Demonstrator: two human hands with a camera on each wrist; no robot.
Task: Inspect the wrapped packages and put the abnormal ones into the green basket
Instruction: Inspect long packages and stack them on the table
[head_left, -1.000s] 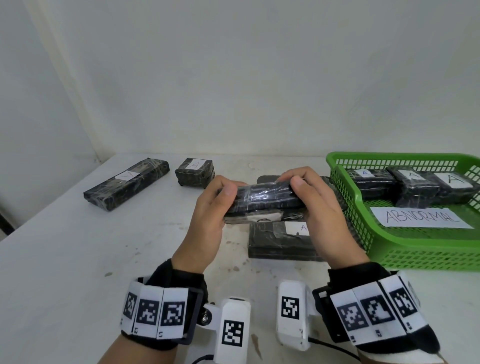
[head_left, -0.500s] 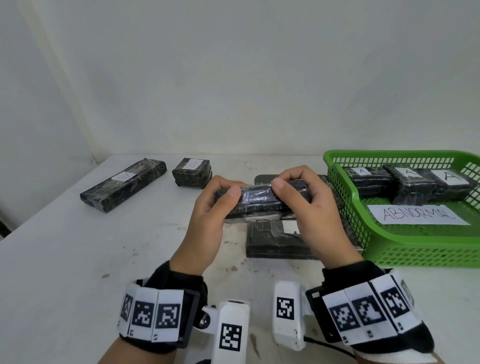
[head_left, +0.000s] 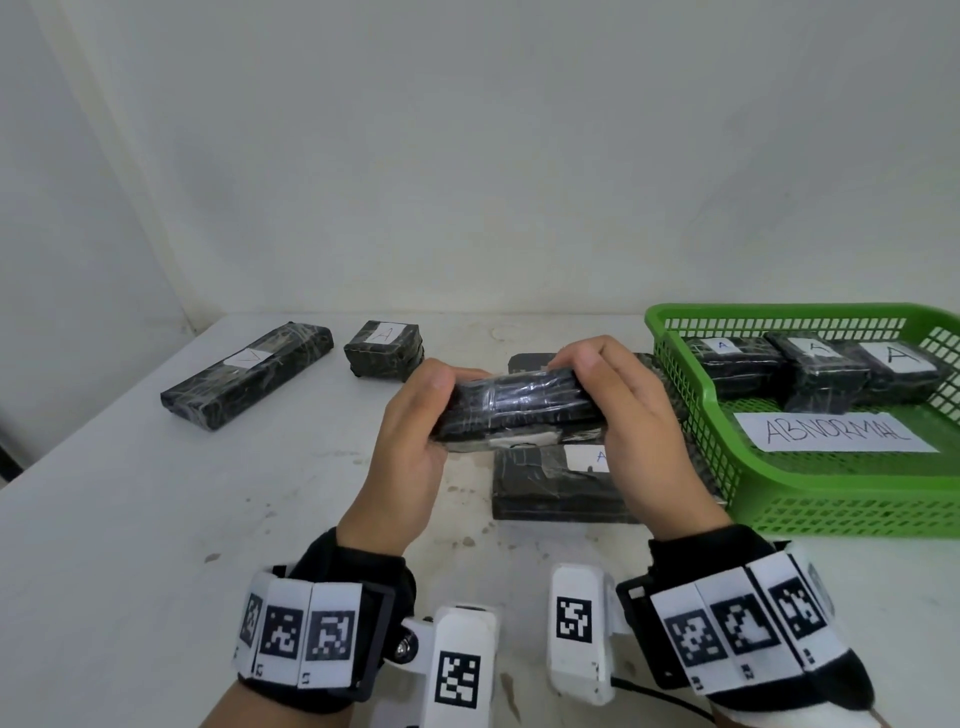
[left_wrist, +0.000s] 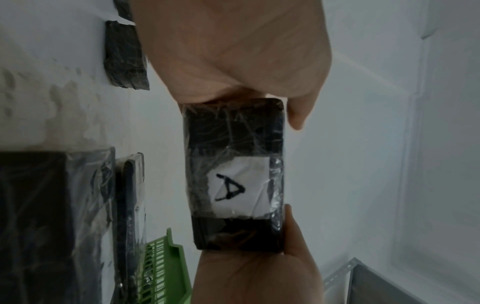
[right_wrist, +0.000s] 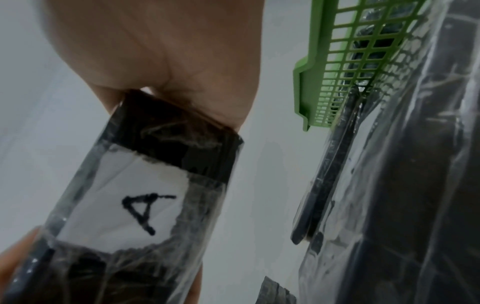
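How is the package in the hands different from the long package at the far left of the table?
The held package is up off the table, gripped at its ends by the left hand and right hand; the long package lies flat, untouched. The held one is shorter. Its label reads "A" in the wrist views and faces down; the long one's label faces up. Both are dark and plastic-wrapped with a white label.

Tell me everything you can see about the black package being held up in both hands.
The held package is a flat black block wrapped in crinkled, shiny clear film. A white paper label with a handwritten "A" sits under the film on its underside, facing the wrist cameras. The left hand and right hand grip its two ends, holding it roughly level above the table, beside the green basket.
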